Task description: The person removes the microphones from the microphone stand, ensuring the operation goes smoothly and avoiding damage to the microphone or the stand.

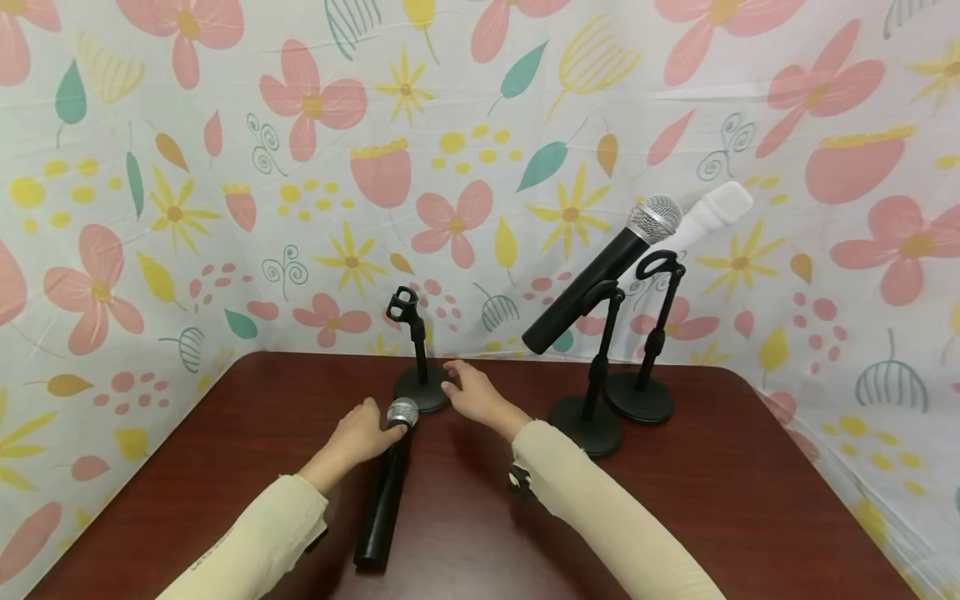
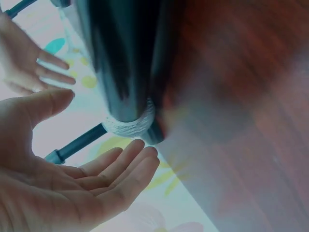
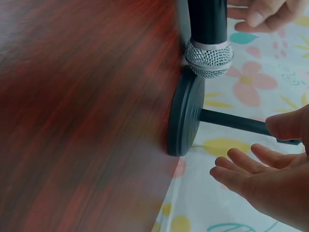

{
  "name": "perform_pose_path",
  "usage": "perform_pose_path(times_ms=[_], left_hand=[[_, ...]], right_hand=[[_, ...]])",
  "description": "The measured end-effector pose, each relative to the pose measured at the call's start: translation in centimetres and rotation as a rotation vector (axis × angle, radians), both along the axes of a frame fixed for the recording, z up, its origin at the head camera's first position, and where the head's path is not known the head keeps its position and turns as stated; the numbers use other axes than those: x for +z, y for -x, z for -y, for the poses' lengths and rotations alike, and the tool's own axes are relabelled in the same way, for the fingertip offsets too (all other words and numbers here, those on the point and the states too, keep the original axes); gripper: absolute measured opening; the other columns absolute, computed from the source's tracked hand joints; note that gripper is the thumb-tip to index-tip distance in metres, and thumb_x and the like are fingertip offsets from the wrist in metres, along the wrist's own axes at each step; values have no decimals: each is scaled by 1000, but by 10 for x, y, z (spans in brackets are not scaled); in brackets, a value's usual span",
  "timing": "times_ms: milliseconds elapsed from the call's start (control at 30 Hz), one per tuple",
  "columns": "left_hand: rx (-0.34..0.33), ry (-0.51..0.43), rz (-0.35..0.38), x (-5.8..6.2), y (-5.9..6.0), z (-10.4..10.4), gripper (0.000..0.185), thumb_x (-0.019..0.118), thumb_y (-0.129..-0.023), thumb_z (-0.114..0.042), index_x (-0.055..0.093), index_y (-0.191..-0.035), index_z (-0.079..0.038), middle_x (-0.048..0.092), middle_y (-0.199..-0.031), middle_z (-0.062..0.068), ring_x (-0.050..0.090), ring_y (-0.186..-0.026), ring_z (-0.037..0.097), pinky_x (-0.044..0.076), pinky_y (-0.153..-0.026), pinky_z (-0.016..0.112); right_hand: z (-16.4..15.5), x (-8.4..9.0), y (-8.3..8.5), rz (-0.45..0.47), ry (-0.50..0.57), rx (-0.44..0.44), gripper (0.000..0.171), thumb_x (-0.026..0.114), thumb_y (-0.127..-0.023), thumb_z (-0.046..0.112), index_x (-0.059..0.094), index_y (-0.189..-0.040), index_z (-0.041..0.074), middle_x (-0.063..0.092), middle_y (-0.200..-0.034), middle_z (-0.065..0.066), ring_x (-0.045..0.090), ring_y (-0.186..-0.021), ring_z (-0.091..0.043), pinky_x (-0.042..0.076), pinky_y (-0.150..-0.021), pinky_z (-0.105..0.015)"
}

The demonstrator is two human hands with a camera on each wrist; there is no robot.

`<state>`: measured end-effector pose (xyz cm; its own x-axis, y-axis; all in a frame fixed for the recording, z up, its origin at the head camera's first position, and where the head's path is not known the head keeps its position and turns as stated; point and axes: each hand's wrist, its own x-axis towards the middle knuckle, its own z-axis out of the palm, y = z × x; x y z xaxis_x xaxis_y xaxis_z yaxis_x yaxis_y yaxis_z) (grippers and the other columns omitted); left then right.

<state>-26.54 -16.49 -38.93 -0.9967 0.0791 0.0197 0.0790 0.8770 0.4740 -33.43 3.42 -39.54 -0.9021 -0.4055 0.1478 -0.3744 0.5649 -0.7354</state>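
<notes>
A black microphone (image 1: 387, 492) with a silver mesh head lies on the table, its head toward an unoccupied black microphone stand (image 1: 422, 387) with a clip on top. My left hand (image 1: 360, 435) is beside the mic's head; in the left wrist view its fingers (image 2: 120, 169) are loosely bent, with a gap between thumb and fingers and nothing gripped. To the right of the stand's base is my right hand (image 1: 477, 396), fingers spread. In the right wrist view the right hand (image 3: 270, 179) is near the stand's pole (image 3: 236, 121), holding nothing.
At the right, a second black microphone (image 1: 588, 279) sits tilted in a stand (image 1: 588, 423). Behind it a white microphone (image 1: 708, 212) rests in another stand (image 1: 641, 396). The dark red wooden table (image 1: 480, 533) backs onto a flowered cloth (image 1: 480, 150).
</notes>
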Motion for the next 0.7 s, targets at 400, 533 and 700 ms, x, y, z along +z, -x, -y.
perform_pose_path(times_ms=[400, 533, 700], left_hand=[[-13, -166, -118, 11, 4, -15, 34, 66, -90, -20, 59, -109, 8, 60, -84, 11, 57, -73, 25, 49, -68, 42], [-13, -195, -126, 14, 5, -27, 32, 66, -91, -21, 60, -109, 5, 65, -91, 12, 62, -80, 28, 51, -71, 44], [-26, -226, -144, 19, 7, -38, 27, 65, -91, -20, 62, -106, 2, 67, -91, 11, 64, -80, 26, 52, -71, 43]], right_hand=[[-34, -1, -27, -37, 85, -7, 38, 54, -98, 9, 49, -135, -1, 56, -127, -21, 56, -116, -34, 48, -92, -46], [-46, -3, -37, -32, 88, -9, 37, 55, -98, 8, 50, -134, 1, 57, -127, -20, 57, -116, -34, 48, -93, -46], [-61, -3, -46, -33, 91, -3, 38, 54, -98, 10, 49, -135, 1, 57, -127, -20, 57, -115, -33, 48, -93, -46]])
